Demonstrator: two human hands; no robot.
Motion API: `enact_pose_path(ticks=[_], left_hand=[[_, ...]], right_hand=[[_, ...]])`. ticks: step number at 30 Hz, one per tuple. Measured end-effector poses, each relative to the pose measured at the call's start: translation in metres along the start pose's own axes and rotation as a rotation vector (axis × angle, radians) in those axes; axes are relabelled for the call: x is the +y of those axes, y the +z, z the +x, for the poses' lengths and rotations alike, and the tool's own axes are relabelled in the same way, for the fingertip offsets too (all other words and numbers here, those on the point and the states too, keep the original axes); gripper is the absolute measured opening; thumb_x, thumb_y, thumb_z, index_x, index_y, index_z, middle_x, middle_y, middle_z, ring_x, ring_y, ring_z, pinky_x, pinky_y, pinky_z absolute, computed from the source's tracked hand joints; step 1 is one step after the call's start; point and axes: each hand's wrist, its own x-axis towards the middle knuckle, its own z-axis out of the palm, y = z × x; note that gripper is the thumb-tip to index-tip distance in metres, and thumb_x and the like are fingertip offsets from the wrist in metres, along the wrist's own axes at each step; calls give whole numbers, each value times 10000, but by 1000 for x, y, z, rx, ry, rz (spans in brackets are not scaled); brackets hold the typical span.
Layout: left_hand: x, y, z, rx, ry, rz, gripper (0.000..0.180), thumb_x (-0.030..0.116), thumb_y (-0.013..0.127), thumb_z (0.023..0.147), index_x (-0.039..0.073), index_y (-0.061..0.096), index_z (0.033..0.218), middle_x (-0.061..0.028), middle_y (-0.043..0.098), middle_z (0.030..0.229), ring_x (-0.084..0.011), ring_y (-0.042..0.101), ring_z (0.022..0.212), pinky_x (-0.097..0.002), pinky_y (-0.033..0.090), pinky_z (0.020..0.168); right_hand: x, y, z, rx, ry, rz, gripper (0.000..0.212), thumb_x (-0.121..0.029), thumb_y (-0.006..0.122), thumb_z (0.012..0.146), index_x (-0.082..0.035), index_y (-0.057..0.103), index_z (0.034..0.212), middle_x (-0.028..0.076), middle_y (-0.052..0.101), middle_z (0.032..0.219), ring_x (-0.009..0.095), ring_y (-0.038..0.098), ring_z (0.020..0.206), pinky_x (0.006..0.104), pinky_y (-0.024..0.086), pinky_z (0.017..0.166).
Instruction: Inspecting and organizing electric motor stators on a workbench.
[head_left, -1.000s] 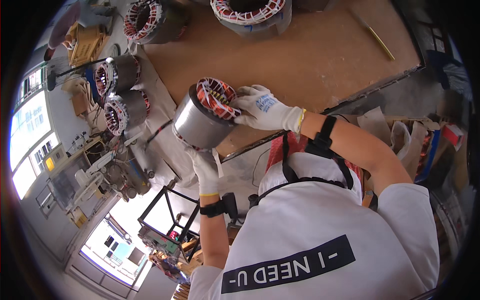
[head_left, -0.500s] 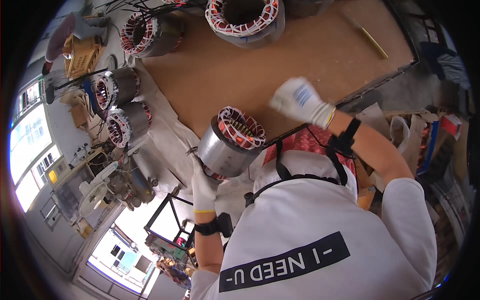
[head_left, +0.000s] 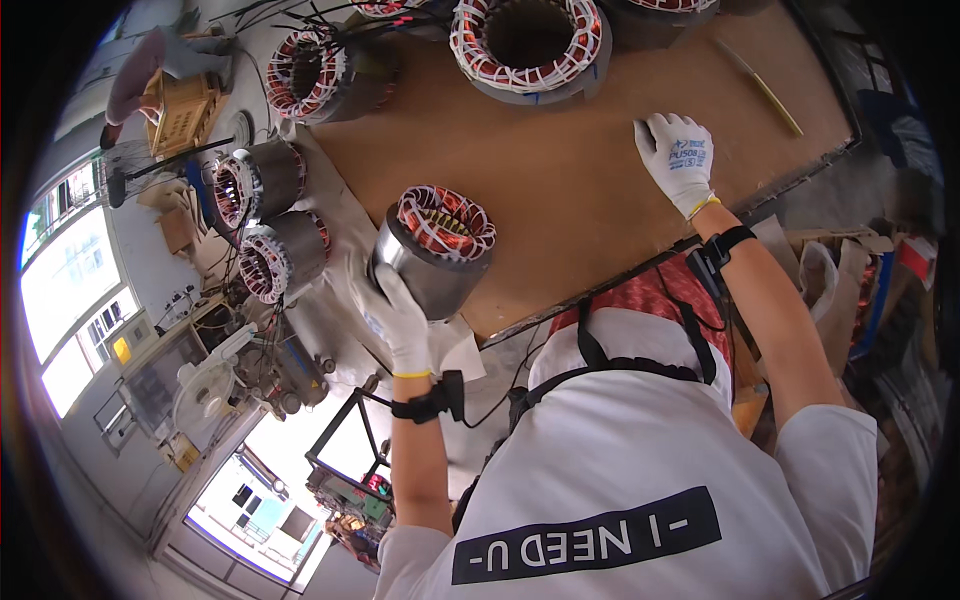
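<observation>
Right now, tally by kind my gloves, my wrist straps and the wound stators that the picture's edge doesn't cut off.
White gloves: 2
Black wrist straps: 2
Uncut wound stators: 4
Total: 8

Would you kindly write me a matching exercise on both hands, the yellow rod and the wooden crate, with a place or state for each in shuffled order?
Things:
1. Left hand
2. Right hand
3. Yellow rod
4. Wooden crate

Places or states:
A. Lying near the right end of the brown tabletop
B. At the picture's upper left
C. White-gloved, touching no stator
D. Against the side of a stator

Pairs: 1-D, 2-C, 3-A, 4-B
</observation>
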Motion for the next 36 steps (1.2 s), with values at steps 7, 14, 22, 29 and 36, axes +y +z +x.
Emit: enact_pose_path(ticks=[7, 14, 22, 29, 36], left_hand=[[-45, -1, 70, -54, -176, -209, 579, 394, 464, 1018, -78, 469, 1352, -237, 519, 1359, -334, 494, 1251, -394, 365, 1075], [-67, 3, 108, -69, -245, -219, 538, 380, 492, 1010, -79, 532, 1287, -194, 595, 1256, -282, 559, 1136, -366, 413, 1014], [-49, 2, 93, -26, -235, -186, 477, 336, 492, 1003, -65, 562, 1250, -213, 614, 1222, -311, 574, 1130, -376, 423, 1000], [-28, 1, 30, 520, -284, -360, 608, 397, 516, 1003, -49, 403, 1400, -232, 446, 1408, -334, 487, 1265, -422, 386, 1081], [-39, 35, -71, 199, -663, -1319, 717, 556, 467, 997, -21, 412, 1418, -115, 524, 1362, -222, 526, 1205, -363, 414, 1047]], right_hand=[[-2, 4, 0, 13, -18, 7, 272, -350, 572, 921, -138, 671, 781, 52, 677, 767, 264, 664, 785, 437, 501, 704], [-2, 1, 0, 31, -12, -12, 275, -345, 578, 918, -131, 658, 764, 48, 672, 763, 266, 658, 782, 429, 497, 698], [-1, 1, 4, 137, -89, 11, 244, -290, 620, 888, -110, 612, 723, 100, 655, 739, 313, 636, 736, 457, 485, 663], [-5, -3, 2, 84, -84, -57, 257, -316, 585, 893, -104, 653, 766, 119, 678, 781, 323, 652, 757, 462, 505, 710], [-5, 4, -4, 139, -113, -81, 275, -312, 587, 903, -93, 631, 743, 132, 672, 764, 327, 657, 729, 475, 510, 678]])
